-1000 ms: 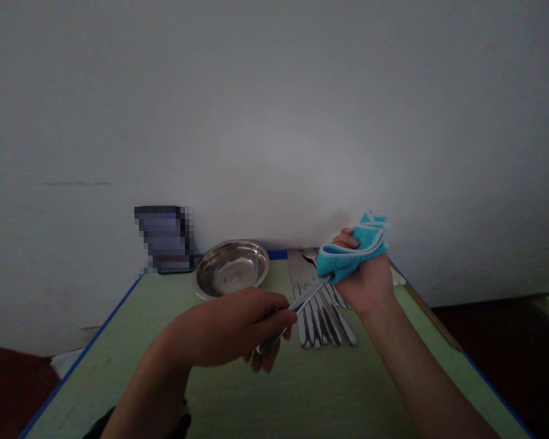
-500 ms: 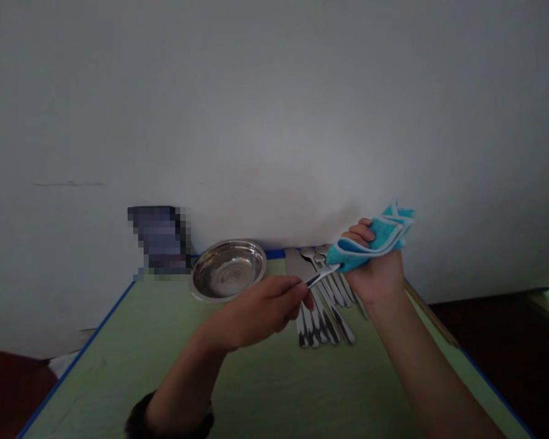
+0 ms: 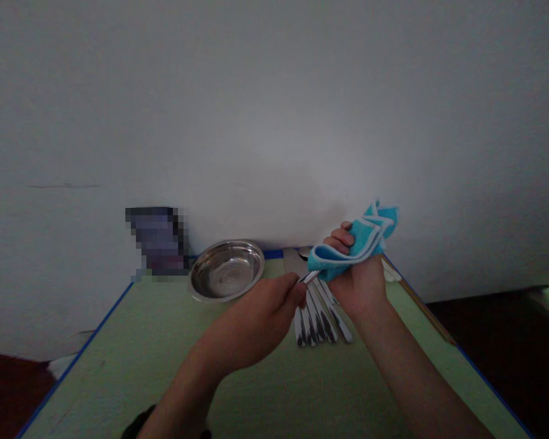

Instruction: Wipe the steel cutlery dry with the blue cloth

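My left hand (image 3: 265, 314) is closed, pinching the metal handle of a piece of cutlery (image 3: 309, 277). The far end of that piece goes into a folded blue cloth (image 3: 370, 235) with pale edging, so its kind is hidden. Wrapped around the cloth are the fingers of my right hand (image 3: 362, 286), closed, palm up. Below both hands, a row of several pieces of metal cutlery (image 3: 319, 326) lies on the table, handles pointing towards me. My hands cover part of this row.
A round steel bowl (image 3: 196, 297) stands at the back of the green table (image 3: 293, 390), against the wall. Left of it leans a dark, blurred-out screen-like object (image 3: 158, 241). Blue trim lines the table edges, and a brown strip (image 3: 421, 305) runs along the right side.
My right hand with the cloth has moved left, towards my left hand. Less of the cutlery handle shows between them. My left hand has shifted slightly left.
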A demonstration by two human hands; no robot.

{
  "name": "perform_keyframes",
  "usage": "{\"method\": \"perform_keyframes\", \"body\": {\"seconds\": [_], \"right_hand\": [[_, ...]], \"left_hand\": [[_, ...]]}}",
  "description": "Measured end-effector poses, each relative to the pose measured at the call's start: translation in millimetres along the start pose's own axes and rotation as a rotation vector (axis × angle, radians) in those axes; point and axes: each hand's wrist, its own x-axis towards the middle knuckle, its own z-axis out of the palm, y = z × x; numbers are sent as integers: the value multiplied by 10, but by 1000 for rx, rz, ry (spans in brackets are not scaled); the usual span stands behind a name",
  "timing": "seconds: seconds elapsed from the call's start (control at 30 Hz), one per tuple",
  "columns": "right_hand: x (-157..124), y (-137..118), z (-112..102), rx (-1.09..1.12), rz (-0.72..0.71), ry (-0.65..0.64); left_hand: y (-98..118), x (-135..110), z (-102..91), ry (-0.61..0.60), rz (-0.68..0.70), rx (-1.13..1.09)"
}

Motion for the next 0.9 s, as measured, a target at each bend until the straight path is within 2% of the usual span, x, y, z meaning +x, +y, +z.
{"method": "perform_keyframes", "body": {"seconds": [0.13, 0.27, 0.53, 0.67, 0.8, 0.9], "right_hand": [[-14, 68, 7, -3, 38, 42], [17, 26, 18, -8, 60, 56], [19, -245, 74, 53, 21, -39], [-6, -107, 23, 92, 30, -40], [-30, 123, -31, 86, 126, -1], [-48, 157, -10, 42, 197, -21]], "left_hand": [[30, 16, 39, -7, -13, -12], [21, 19, 50, -35, -22, 10], [-9, -127, -220, -136, -56, 100], [53, -118, -167, -185, -77, 110], [54, -72, -31, -110, -48, 129], [21, -80, -31, -78, -25, 145]]}}
